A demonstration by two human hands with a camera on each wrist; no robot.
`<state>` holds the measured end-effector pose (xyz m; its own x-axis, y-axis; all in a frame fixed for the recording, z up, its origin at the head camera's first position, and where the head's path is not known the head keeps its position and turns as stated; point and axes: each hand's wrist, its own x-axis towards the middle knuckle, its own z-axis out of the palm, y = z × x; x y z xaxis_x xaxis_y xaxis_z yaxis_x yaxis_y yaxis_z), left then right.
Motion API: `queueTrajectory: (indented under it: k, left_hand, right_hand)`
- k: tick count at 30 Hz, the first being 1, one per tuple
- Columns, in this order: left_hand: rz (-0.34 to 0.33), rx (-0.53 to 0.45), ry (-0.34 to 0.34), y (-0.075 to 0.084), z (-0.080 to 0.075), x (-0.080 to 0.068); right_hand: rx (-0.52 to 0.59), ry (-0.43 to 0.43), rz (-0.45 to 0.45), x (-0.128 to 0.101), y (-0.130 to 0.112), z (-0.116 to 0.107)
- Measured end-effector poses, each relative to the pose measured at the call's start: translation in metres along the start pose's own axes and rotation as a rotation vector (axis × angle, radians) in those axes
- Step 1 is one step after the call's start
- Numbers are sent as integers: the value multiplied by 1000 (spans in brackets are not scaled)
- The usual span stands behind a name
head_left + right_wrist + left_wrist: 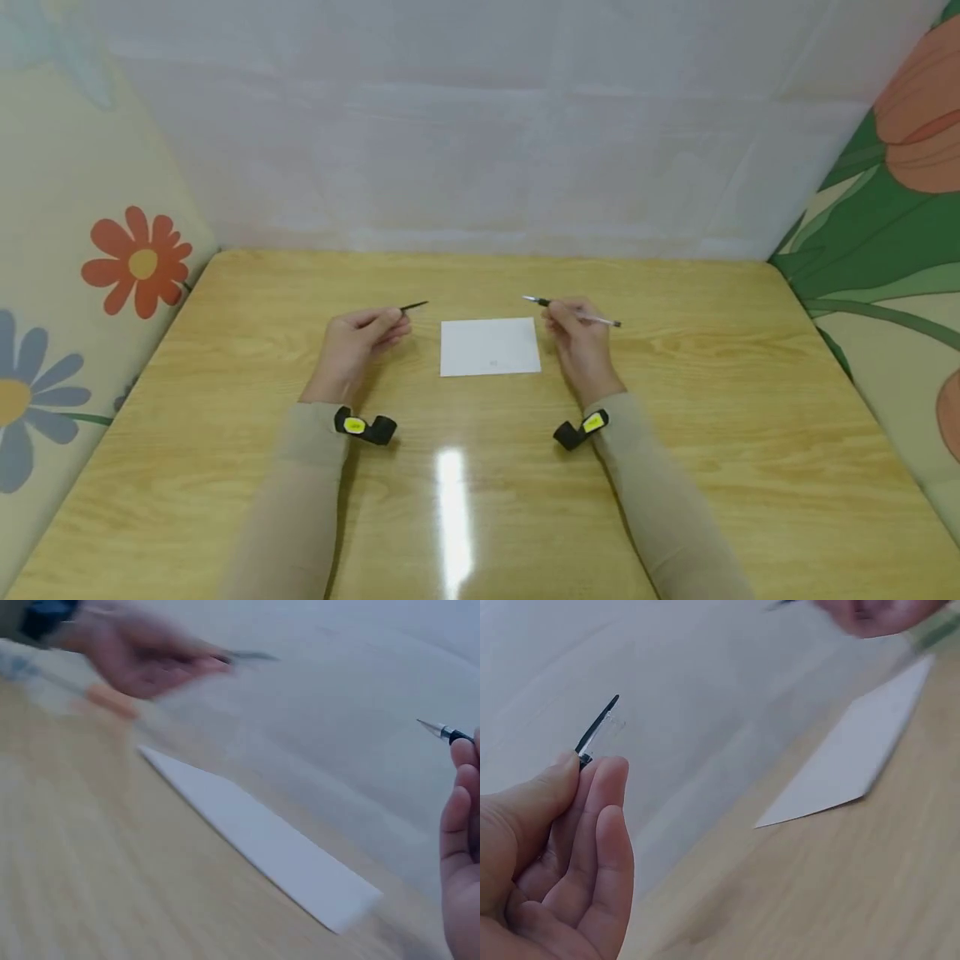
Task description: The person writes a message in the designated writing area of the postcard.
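Note:
A white card (pixel 490 347) lies flat on the wooden table (pixel 675 467) between my hands. My left hand (pixel 363 335) hovers just left of it and pinches a black pen cap (pixel 413 307) between thumb and fingers; in the left wrist view the pen cap (pixel 598 729) sticks up past the fingertips (pixel 607 769). My right hand (pixel 573 329) sits just right of the card and grips a pen (pixel 592 317) with its metal tip pointing left. That tip (pixel 439 730) shows above the fingers in the right wrist view, with the card (pixel 262 836) below.
A pale wall (pixel 480 125) closes the far side of the table. Flowered cushions stand at the left (pixel 90 275) and right (pixel 892 250) edges. A black band with a yellow tag sits on each wrist (pixel 365 427).

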<state>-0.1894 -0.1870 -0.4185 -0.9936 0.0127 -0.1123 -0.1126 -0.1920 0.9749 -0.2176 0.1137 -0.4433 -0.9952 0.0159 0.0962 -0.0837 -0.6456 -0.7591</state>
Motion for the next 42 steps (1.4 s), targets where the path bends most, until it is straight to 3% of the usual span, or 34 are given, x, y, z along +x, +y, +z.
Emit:
queueTrajectory:
  k: [4, 10, 17, 26, 34, 42]
  left_hand:
    - [6, -24, 33, 8, -15, -3]
    - [-8, -26, 21, 11, -13, 1]
    - [-12, -53, 67, 7, -14, 2]
    - [65, -139, 94, 1, -20, 0]
    - [83, -163, 242, -5, -26, 1]
    - [143, -126, 339, -9, -34, 5]
  right_hand:
    - [73, 94, -23, 8, -11, -14]
    - [49, 79, -24, 12, -12, -17]
    - [42, 93, -21, 12, -7, -17]
    - [-8, 81, -13, 10, -5, -17]
    - [-9, 80, 17, 7, -5, -17]
    - [-13, 94, 21, 6, -6, -16]
